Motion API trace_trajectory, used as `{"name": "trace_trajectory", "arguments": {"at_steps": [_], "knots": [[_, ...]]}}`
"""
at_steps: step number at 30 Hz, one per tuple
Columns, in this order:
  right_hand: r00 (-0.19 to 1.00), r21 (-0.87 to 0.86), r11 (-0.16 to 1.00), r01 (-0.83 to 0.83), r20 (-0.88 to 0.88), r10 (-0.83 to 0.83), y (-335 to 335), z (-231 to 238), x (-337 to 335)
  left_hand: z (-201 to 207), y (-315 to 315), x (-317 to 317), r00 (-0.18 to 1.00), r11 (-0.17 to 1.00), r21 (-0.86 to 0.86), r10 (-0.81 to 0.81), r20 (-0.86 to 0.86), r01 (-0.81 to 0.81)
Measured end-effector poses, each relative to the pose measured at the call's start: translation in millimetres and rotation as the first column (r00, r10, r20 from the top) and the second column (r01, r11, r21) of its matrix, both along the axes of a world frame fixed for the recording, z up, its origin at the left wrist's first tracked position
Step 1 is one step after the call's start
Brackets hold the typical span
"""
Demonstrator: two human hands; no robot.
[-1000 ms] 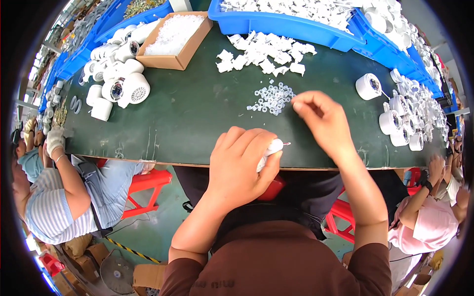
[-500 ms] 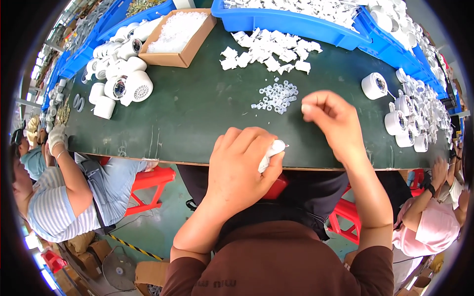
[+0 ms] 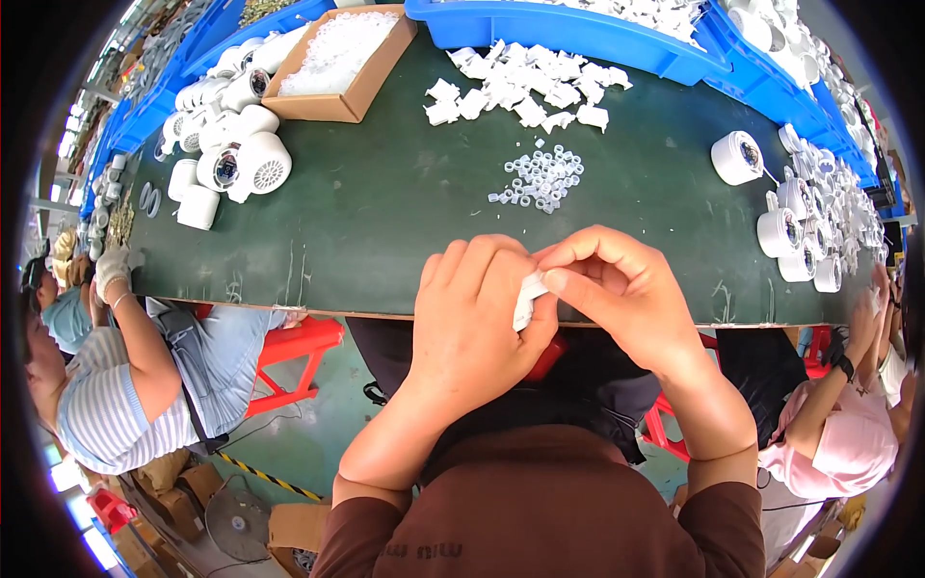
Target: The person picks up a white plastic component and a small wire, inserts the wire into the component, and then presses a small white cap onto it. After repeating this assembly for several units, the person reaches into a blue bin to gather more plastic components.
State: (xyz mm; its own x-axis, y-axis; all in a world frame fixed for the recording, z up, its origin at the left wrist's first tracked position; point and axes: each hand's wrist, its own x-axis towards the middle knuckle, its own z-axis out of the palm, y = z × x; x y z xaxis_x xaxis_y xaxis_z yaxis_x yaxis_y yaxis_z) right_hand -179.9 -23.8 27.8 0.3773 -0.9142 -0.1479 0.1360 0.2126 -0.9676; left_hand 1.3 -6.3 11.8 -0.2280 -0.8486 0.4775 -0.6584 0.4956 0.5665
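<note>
My left hand point(image 3: 477, 313) is closed around a small white plastic part point(image 3: 527, 301), held at the table's near edge; most of the part is hidden by my fingers. My right hand point(image 3: 621, 294) meets it from the right, thumb and forefinger pinched at the part's upper end. Whatever lies between those fingertips is hidden. Beyond my hands lies a loose pile of small translucent rings point(image 3: 541, 180) on the dark green tabletop point(image 3: 385, 207). Farther back, white plastic pieces point(image 3: 525, 85) are heaped in front of a blue bin point(image 3: 568, 40).
A cardboard box point(image 3: 332, 104) of clear small parts stands back left, beside white round housings point(image 3: 262, 164). More housings point(image 3: 779, 232) and a single one point(image 3: 736, 158) sit at right. People work on both sides, one near a red stool point(image 3: 294, 361).
My right hand has come from beside the ring pile, down and left to the white part in my left hand. My left hand has stayed nearly in place, still gripping the part.
</note>
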Motion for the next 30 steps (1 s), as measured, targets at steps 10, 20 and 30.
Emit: {"name": "trace_trajectory", "arguments": {"at_steps": [10,20,30], "knots": [[0.996,0.079,0.993,0.086,0.025,-0.088,2.7,-6.1,3.3,-12.3,0.9,-10.9,0.995,0.991,-0.097,0.084,-0.045,-0.088],[0.993,0.034,0.992,0.118,0.019,-0.119,8.9,-9.5,6.2,-11.5,-1.7,-0.9,0.994,0.993,-0.116,0.003,-0.113,-0.016],[0.970,-0.149,0.986,0.072,-0.218,-0.104,13.2,1.2,-8.6,-12.6,-30.0,92.6,0.973,0.967,-0.152,0.218,0.072,-0.205]]}}
